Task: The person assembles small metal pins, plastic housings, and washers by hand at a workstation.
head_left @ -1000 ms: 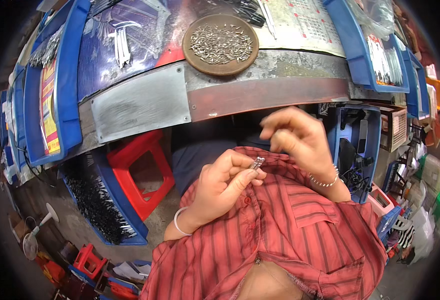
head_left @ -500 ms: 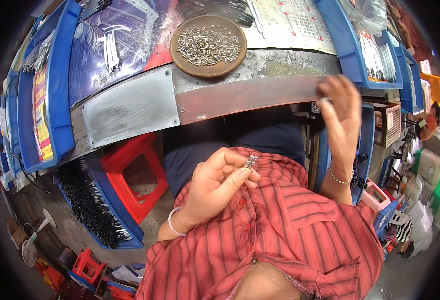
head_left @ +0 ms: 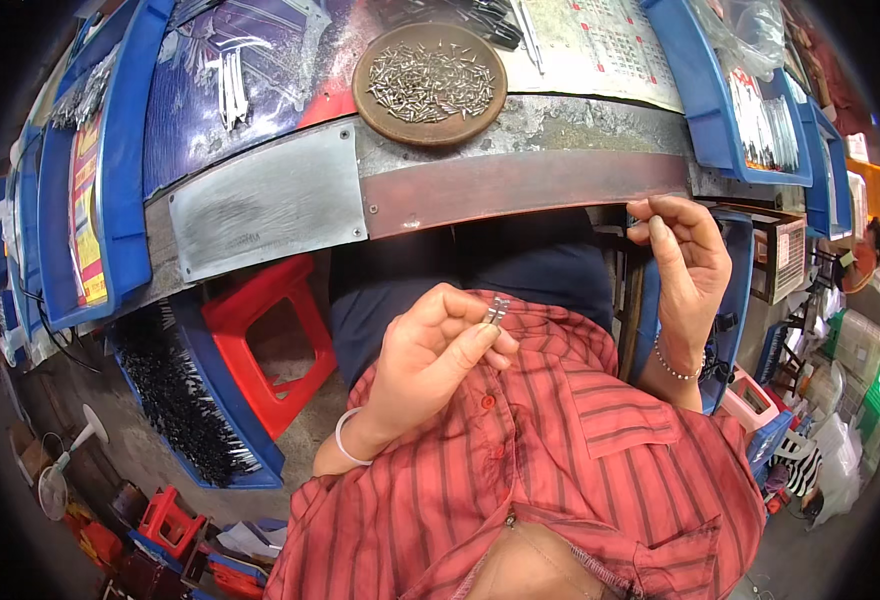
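My left hand point(head_left: 428, 348) is held in front of my shirt, thumb and fingers closed on small metal pieces point(head_left: 498, 308) that stick out past the fingertips. They look like short, narrow silvery strips side by side. At the front edge of the bench, on the right, my right hand point(head_left: 688, 258) is raised with thumb and forefinger pinched together. Whatever sits in that pinch is too small to make out. A round brown dish point(head_left: 362, 98) on the bench holds a heap of small metal rivets point(head_left: 430, 82).
A grey metal plate point(head_left: 265, 200) and a reddish strip point(head_left: 530, 190) line the bench front. Blue bins stand left point(head_left: 125, 215) and right point(head_left: 695, 90). Below at the left are a red stool point(head_left: 278, 410) and a blue bin of black parts point(head_left: 175, 395).
My right hand has gone from blurred, with fingers stretched up over the bench edge, to a pinch slightly lower. The left hand keeps its grip on the metal pieces, nearly still.
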Demonstrator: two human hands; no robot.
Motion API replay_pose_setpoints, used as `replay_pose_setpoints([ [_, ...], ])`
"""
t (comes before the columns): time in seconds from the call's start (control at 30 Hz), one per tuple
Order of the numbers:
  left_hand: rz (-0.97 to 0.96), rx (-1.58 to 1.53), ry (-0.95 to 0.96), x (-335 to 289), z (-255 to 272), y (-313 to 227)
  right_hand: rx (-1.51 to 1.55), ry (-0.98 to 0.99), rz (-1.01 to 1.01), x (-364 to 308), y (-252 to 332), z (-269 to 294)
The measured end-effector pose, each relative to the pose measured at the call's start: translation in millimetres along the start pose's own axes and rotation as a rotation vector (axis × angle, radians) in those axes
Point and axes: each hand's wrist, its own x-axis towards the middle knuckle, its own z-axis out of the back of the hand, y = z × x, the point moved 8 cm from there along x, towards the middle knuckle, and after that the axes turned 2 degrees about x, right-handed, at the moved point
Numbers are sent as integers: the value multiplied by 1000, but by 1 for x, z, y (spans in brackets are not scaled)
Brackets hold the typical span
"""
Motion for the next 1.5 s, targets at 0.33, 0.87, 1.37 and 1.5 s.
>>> replay_pose_setpoints([
  [0.33,-10,-29,10,-1,4,1,-295,-324,59,14,0,56],
  [0.87,41,-26,42,5,0,9,-111,-34,-122,2,-12,12],
  [1.37,53,-28,63,5,-5,9,-181,-93,-109,-21,-7,9],
  [1.5,51,-41,37,3,-3,4,226,352,-230,-27,-10,-71],
])
